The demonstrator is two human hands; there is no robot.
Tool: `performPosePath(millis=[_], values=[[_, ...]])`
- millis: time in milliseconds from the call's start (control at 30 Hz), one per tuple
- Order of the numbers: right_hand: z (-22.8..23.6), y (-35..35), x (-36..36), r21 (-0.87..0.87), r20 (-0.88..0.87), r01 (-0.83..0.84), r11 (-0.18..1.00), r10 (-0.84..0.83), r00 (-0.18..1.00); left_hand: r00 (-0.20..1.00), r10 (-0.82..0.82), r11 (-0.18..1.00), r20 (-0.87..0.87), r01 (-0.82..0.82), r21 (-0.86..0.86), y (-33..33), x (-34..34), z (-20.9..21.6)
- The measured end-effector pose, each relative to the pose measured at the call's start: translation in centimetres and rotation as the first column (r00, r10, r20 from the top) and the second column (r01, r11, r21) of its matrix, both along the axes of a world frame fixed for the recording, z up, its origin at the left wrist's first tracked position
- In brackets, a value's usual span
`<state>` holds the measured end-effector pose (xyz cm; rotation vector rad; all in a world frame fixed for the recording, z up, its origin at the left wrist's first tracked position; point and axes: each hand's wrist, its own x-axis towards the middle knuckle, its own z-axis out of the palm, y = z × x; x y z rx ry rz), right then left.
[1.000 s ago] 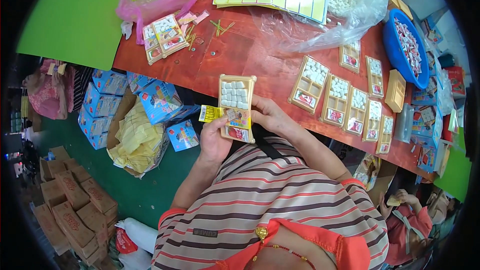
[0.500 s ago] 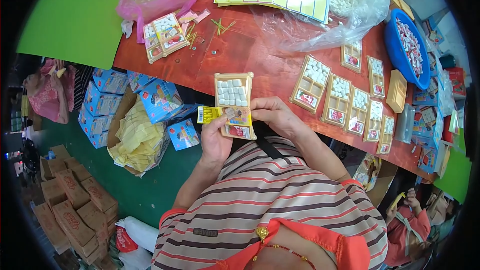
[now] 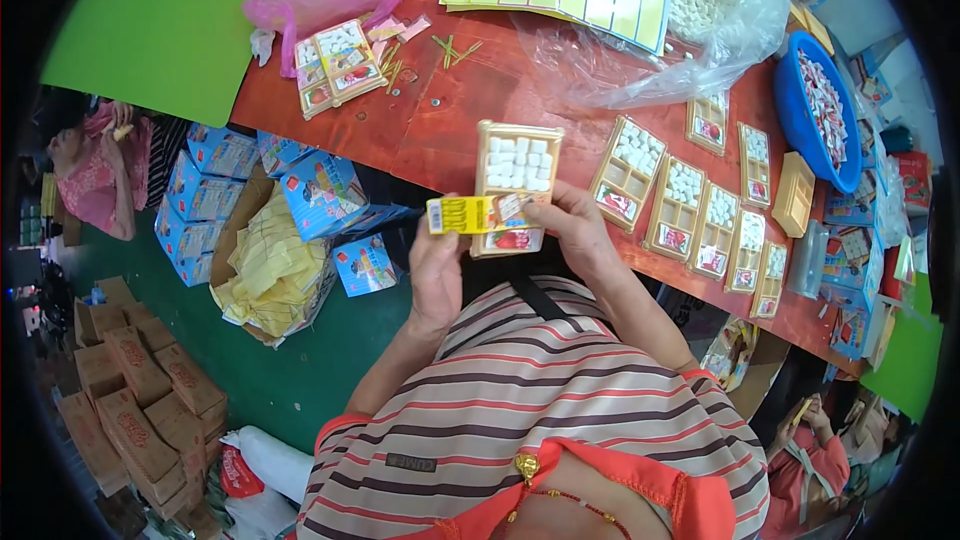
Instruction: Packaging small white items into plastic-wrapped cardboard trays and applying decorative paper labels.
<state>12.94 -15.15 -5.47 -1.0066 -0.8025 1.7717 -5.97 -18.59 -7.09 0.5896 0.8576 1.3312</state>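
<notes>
Handheld tray [image 3: 518, 130] sits between blue boxes [image 3: 318, 192] and other trays [image 3: 670, 208].

Brown cartons [image 3: 135, 435] stacked at 8 o'clock, white sack [image 3: 278, 460] near them at 7, green floor [image 3: 335, 365] between 7 and 8. Bright green panel [image 3: 150, 30] at 10. Pink-clad co-worker [image 3: 90, 175] at 9, coral-clad person [image 3: 832, 458] at 4.

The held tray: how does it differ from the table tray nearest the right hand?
The held tray has a yellow strip across it; the table tray shows none. The right hand grips the held tray; the table tray rests on the red table. Both contain white pieces.
</notes>
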Motion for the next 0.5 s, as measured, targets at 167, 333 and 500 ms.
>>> performPosePath(millis=[167,333,500], values=[[-0.1,-0.1,-0.1,0.009,0.036,0.120,0.993,-0.121,0.992,0.538,0.348,0.880,-0.767,0.094,0.465,-1.2,-1.5,1.7],[-0.2,-0.6,-1.4,0.095,0.067,0.138,0.986,-0.145,0.987,0.276,0.335,0.859,-0.901,0.305,0.412,-0.7,1.1,2.4],[-0.5,-0.5,-1.1,0.082,0.044,0.097,0.992,-0.100,0.994,0.328,0.290,0.889,-0.899,0.256,0.380,-0.1,1.3,1.5]])
